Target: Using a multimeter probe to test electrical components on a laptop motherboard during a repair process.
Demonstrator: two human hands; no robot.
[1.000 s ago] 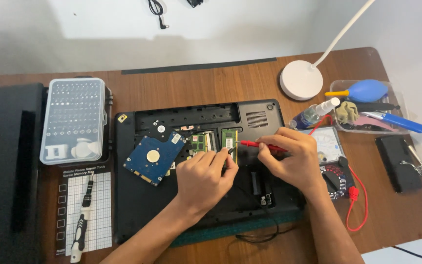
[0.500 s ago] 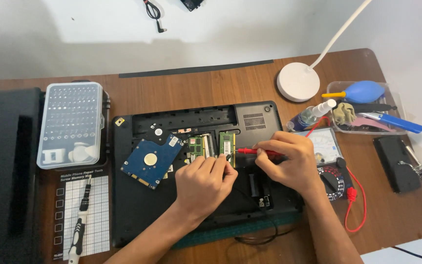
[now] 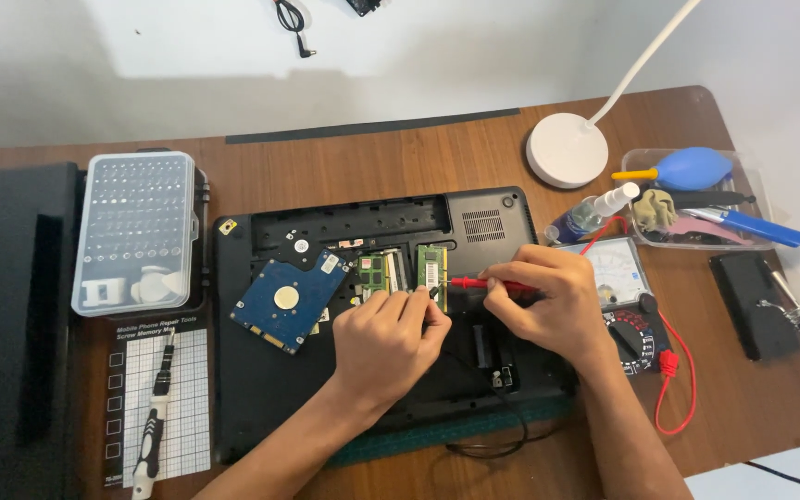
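The right hand (image 3: 548, 301) pinched a red probe (image 3: 474, 282), its shaft lying level and pointing left at the green memory stick (image 3: 431, 268) seated upright in the opened laptop (image 3: 261, 389). The left hand (image 3: 386, 343), closed on what looked like a black probe, sat just below that stick, about as near.

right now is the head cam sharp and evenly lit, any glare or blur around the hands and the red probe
Head view: sharp throughout, no motion blur on the left hand, the right hand or the red probe. Light is soft and even, with only faint shadows under the hands on the open laptop. Mild sheen on the clear bit case and the white lamp base. The desk edges bow slightly from the wide lens.
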